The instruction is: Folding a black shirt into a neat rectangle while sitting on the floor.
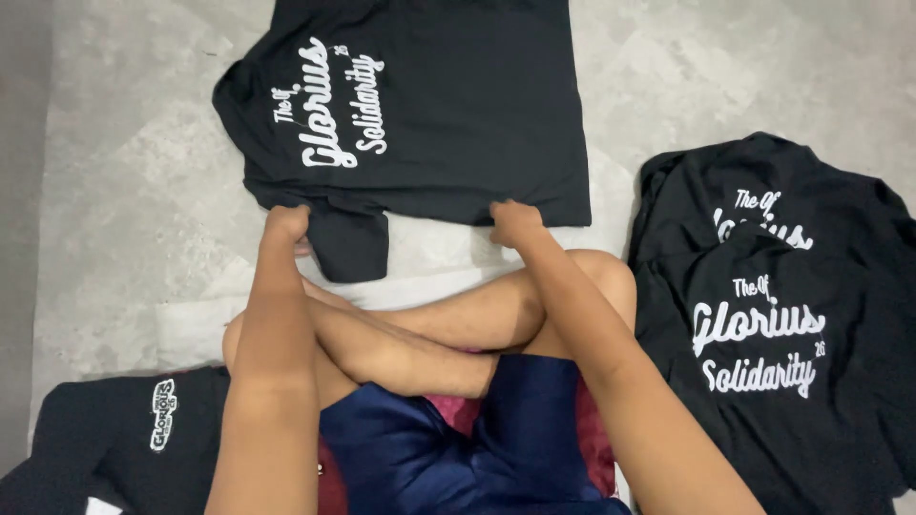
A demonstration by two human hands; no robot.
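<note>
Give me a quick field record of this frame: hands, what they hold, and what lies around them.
view: head camera, looking down at a person sitting cross-legged on a grey floor
left hand: fingers closed on the near edge of the spread black T-shirt
right hand: fingers closed on the same edge, further right
shirt state: lying flat, white lettering up, one sleeve folded near the left hand
right side: pile of black T-shirts, unfolded
left side: folded black T-shirt
under the shirt: pale sheet

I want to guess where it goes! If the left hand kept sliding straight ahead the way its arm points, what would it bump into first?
The left hand already grips the near edge of the black T-shirt spread on the floor, so going straight on it would probably just meet more of that shirt, near its white lettering.
</note>
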